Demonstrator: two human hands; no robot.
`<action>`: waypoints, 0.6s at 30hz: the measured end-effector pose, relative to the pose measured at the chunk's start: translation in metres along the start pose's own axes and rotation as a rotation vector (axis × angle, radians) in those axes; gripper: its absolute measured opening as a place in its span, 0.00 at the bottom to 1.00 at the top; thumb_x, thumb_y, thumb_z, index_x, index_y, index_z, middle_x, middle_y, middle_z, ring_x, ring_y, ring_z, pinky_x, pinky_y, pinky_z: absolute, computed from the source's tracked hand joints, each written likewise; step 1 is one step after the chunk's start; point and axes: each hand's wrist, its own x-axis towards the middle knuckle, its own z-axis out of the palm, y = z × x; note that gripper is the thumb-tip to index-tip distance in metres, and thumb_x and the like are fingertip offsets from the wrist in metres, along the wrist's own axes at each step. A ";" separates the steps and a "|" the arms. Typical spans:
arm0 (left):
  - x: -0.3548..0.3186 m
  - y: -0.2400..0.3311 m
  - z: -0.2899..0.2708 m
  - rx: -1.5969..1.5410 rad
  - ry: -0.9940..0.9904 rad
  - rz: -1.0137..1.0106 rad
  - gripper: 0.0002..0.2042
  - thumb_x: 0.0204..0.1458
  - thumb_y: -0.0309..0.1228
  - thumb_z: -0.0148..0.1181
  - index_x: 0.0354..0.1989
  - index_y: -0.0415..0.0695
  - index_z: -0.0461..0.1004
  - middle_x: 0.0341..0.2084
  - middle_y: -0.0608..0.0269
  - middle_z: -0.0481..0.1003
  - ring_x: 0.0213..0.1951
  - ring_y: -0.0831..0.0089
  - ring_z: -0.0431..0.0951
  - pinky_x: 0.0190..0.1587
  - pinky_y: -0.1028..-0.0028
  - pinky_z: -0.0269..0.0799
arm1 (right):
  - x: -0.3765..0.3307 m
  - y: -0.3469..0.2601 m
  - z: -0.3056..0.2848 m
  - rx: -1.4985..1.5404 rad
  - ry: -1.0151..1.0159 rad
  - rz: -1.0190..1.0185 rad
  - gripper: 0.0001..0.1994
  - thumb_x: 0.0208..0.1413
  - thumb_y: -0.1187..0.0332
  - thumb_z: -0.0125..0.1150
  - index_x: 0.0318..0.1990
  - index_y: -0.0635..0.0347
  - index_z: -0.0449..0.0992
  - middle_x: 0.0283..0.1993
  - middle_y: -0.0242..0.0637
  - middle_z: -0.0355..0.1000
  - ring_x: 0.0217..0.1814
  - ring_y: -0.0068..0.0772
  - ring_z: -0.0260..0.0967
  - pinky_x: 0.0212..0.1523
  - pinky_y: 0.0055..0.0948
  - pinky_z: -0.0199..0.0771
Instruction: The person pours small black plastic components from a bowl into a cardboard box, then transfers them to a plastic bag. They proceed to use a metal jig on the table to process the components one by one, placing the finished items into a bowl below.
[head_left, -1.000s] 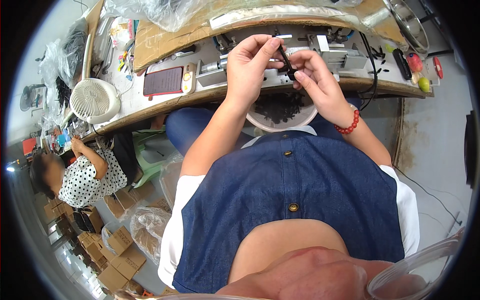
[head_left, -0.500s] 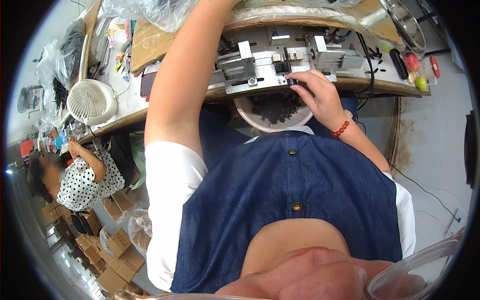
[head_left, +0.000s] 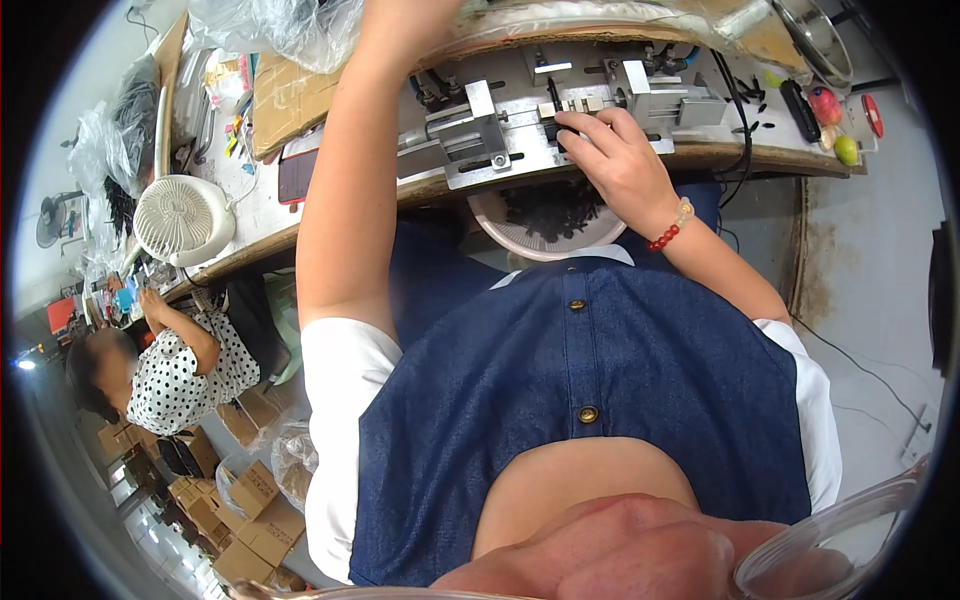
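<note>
Beyond the pale basin [head_left: 487, 218], could skew the slim black part [head_left: 553, 92] by pressing unevenly with the right hand [head_left: 627, 160], or drop it by letting go early; find it just left of the bent fingertips [head_left: 563, 119], seemingly touching, extending away over the metal fixture [head_left: 486, 125], cannot tell if pinched; farther out, cannot read the cropped left hand [head_left: 410, 16]

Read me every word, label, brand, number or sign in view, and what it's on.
Nothing legible to quote.
Cardboard boxes: dark printed marks, too small and blurred to read.
Phone: partly hidden behind the forearm; no readable text on its screen.
Metal fixture: no lettering I can make out.
</note>
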 end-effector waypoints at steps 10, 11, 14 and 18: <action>-0.067 -0.007 0.002 -0.394 0.200 0.143 0.15 0.65 0.30 0.61 0.56 0.36 0.78 0.44 0.58 0.82 0.33 0.77 0.83 0.32 0.81 0.74 | 0.046 0.038 -0.032 0.062 0.210 -0.114 0.14 0.55 0.68 0.69 0.48 0.60 0.79 0.53 0.36 0.75 0.52 0.42 0.70 0.55 0.36 0.73; -0.086 0.000 0.004 -0.371 0.165 0.083 0.13 0.63 0.28 0.63 0.54 0.36 0.79 0.44 0.57 0.82 0.33 0.78 0.82 0.32 0.81 0.74 | 0.061 0.052 -0.034 0.033 0.257 -0.114 0.12 0.57 0.72 0.66 0.49 0.60 0.79 0.53 0.38 0.77 0.52 0.43 0.72 0.53 0.35 0.74; -0.136 0.009 0.028 -0.215 0.081 0.200 0.11 0.55 0.21 0.69 0.47 0.38 0.83 0.41 0.58 0.81 0.31 0.80 0.79 0.33 0.81 0.74 | 0.126 0.084 -0.042 0.038 0.365 -0.111 0.08 0.58 0.73 0.61 0.44 0.64 0.78 0.37 0.43 0.73 0.42 0.44 0.72 0.47 0.38 0.73; -0.172 0.009 0.065 -0.092 0.031 0.141 0.16 0.47 0.18 0.73 0.45 0.46 0.86 0.44 0.62 0.73 0.27 0.80 0.77 0.31 0.79 0.73 | 0.180 0.134 -0.011 0.006 0.014 -0.119 0.09 0.56 0.72 0.63 0.43 0.63 0.79 0.40 0.47 0.75 0.46 0.52 0.72 0.51 0.44 0.72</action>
